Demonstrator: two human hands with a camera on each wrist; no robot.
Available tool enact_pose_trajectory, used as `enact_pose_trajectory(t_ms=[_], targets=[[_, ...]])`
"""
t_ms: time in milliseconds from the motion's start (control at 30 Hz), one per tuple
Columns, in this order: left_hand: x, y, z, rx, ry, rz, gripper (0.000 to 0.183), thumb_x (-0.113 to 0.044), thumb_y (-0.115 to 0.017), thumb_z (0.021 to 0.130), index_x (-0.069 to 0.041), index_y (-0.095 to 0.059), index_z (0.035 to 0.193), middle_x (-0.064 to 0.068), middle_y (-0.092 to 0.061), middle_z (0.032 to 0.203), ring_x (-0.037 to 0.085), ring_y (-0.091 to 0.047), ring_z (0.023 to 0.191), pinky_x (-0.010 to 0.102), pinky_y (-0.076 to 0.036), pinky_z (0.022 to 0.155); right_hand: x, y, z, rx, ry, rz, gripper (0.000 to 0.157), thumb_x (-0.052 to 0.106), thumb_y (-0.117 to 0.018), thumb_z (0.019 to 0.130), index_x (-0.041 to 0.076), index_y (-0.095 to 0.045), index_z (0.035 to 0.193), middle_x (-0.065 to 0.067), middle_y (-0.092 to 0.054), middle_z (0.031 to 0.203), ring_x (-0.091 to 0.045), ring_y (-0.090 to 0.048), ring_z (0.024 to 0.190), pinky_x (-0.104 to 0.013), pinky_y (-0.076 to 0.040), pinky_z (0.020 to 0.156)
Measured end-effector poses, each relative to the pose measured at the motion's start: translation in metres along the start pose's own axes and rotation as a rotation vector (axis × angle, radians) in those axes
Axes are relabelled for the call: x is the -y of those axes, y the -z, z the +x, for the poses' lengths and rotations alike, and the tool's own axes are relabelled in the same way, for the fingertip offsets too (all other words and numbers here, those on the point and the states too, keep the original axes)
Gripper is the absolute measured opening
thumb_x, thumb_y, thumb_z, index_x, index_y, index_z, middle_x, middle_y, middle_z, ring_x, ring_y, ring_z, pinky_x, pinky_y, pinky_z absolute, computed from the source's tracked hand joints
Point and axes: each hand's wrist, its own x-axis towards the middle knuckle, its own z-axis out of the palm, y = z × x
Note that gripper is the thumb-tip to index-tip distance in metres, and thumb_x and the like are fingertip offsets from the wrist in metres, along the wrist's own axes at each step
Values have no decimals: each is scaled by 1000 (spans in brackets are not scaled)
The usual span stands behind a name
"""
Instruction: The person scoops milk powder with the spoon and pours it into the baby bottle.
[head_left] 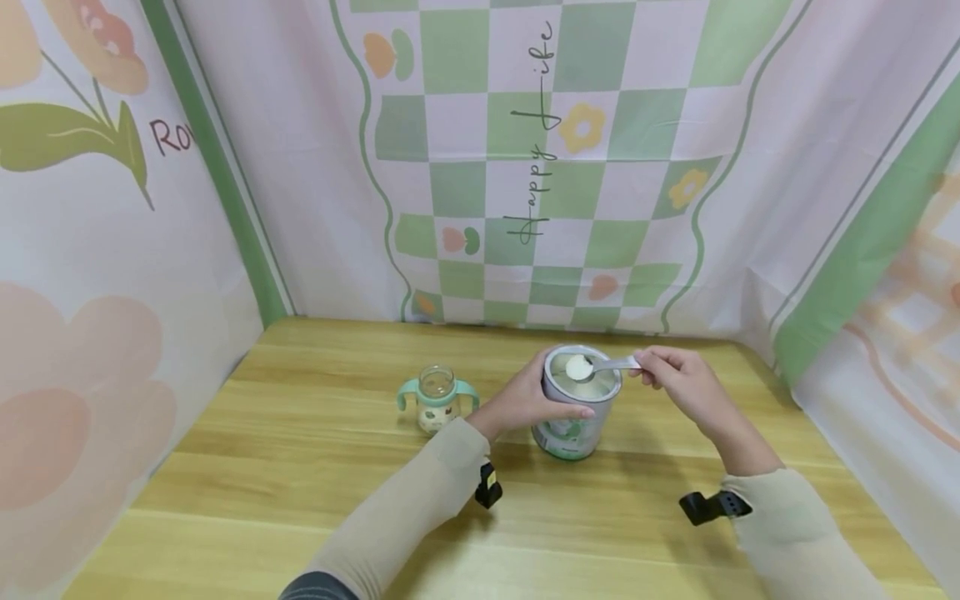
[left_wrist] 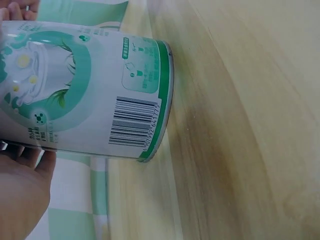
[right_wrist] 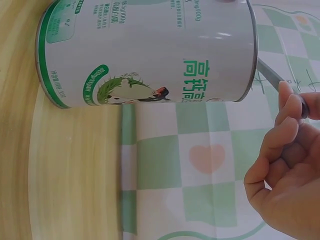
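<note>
On the wood-grain table (head_left: pixel 300 467), a tin (head_left: pixel 572 435) stood upright, the left hand (head_left: pixel 528 398) curved partway round it, thumb spread from fingers. The right hand (head_left: pixel 688 390) pinched a spoon (head_left: pixel 615 364) tightly by its handle; its bowl held pale powder at the tin's mouth. Leftward sat a bottle (head_left: pixel 438 410) with 2 green handles.

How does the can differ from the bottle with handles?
The can is larger than the bottle. The bottle is see-through, the can opaque. The bottle has two green handles; the can shows none. The left hand grips the can, while neither hand holds the bottle. Both are open at the top.
</note>
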Motion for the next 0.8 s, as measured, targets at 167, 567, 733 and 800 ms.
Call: enact_pose_trajectory(t_ms=[167,567,733,800], targets=[[-1,0,0,-18,3,9,100,-33,-89,78,-27,-26,156,-10,-49,139,8,-50,123,40,-40,106,1,0,1,-14,13,6,39,28,-52,106,-7,-68,100,4,-58,75,-10,-51,77,-26,-42,72],[-7,11,-9,-49,38,85,111,-43,-88,76,-25,-18,161,-6,-36,155,13,-36,139,48,-31,113,8,1,2,-15,31,36,41,30,-52,106,-6,-68,96,3,-57,73,-12,-50,76,-27,-40,73],[-13,23,-16,-39,29,168,110,-48,-87,76,-21,-22,160,-2,-33,159,17,-33,143,52,-28,114,12,-1,2,-22,47,45,41,30,-53,106,-7,-67,96,2,-58,73,-12,-51,76,-25,-41,72],[-15,27,-19,-35,28,189,109,-49,-86,76,-20,-23,160,-2,-33,159,17,-32,144,52,-28,114,13,-2,2,-23,55,53,40,29,-53,106,-8,-67,96,2,-58,73,-12,-51,76,-25,-41,72]])
